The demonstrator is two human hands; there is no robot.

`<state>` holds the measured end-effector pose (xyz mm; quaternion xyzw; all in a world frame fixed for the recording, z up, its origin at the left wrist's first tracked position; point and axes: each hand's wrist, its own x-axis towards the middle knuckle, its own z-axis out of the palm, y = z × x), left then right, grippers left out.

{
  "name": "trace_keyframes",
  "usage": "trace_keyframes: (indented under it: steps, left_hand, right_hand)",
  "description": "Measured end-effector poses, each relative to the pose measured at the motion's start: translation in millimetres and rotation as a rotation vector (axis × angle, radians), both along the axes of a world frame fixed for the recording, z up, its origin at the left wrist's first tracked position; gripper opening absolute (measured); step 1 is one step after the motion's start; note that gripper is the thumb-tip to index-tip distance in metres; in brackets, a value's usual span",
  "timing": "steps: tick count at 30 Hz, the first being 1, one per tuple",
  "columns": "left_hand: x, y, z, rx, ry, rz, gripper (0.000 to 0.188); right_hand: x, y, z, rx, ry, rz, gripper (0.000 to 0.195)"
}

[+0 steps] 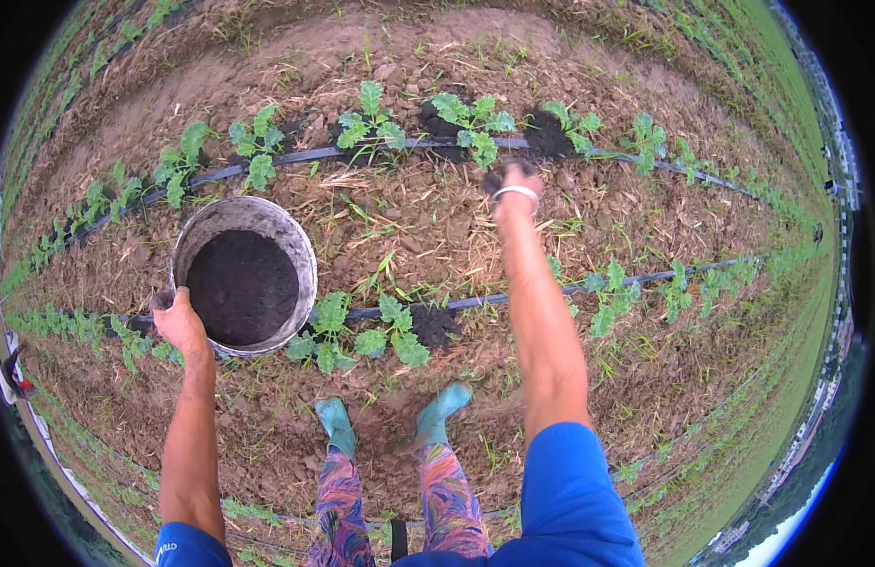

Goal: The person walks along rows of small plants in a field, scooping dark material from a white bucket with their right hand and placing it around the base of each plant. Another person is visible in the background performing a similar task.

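Observation:
A whitish plastic bucket (306, 280), its wall smeared dark, is partly filled with dark, fine compost-like material (242, 287). My left hand (178, 319) grips its left rim, thumb on the edge. Over the ground just short of the far plant row, my right hand (519, 186) reaches out, with a white band at the wrist. Its fingertips look blackened and blurred; whether they hold anything is unclear. A dark clump (491, 183) shows directly left of that hand. Nearest beyond it are a leafy kale-like plant (476, 124) and a dark patch of the same material (548, 135).
Black drip-irrigation tape (473, 301) runs along the near row of seedlings (391, 329), and another tape (302, 156) along the far row. My green rubber boots (437, 418) stand on bare soil before the near row. Straw and weeds (409, 227) lie between rows.

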<state>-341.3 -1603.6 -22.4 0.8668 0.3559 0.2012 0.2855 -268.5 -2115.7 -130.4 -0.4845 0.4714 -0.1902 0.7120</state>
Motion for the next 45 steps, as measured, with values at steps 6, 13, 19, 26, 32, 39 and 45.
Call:
trace_keyframes:
  steps: [6, 13, 19, 26, 32, 39, 45]
  left_hand:
    - [-1.5, 4.1, 6.1, -0.102, -0.055, 0.003, 0.025]
    - [0.7, -3.6, 10.6, -0.205, -0.072, -0.022, 0.024]
    - [-1.3, 9.1, 16.7, -0.131, -0.029, 0.013, 0.027]
    - [-0.9, 0.2, 7.5, -0.096, -0.003, -0.031, 0.03]
    - [-2.2, 29.4, -3.8, -0.035, 0.032, -0.02, 0.034]
    - [-3.8, 34.4, -7.5, -0.018, -0.004, -0.032, 0.044]
    - [3.6, 31.6, -18.6, 0.157, 0.039, -0.013, 0.046]
  right_hand:
    - [-38.5, 272.7, 36.6, -0.393, -0.294, 1.284, 0.029]
    - [-9.5, 388.6, 2.7, -0.81, 0.194, 1.839, 0.099]
    - [-57.5, 439.8, -6.6, -0.728, 0.256, 2.129, 0.084]
    - [-65.5, 403.6, 7.2, -0.13, -0.031, 1.37, 0.045]
    - [-131.6, 275.4, 70.3, 0.699, -0.278, 0.746, 0.042]
    - [-267.9, 81.4, -17.3, 0.541, 0.34, 0.08, 0.036]
    - [-309.7, -21.2, -112.9, -0.18, 0.562, 0.021, 0.023]
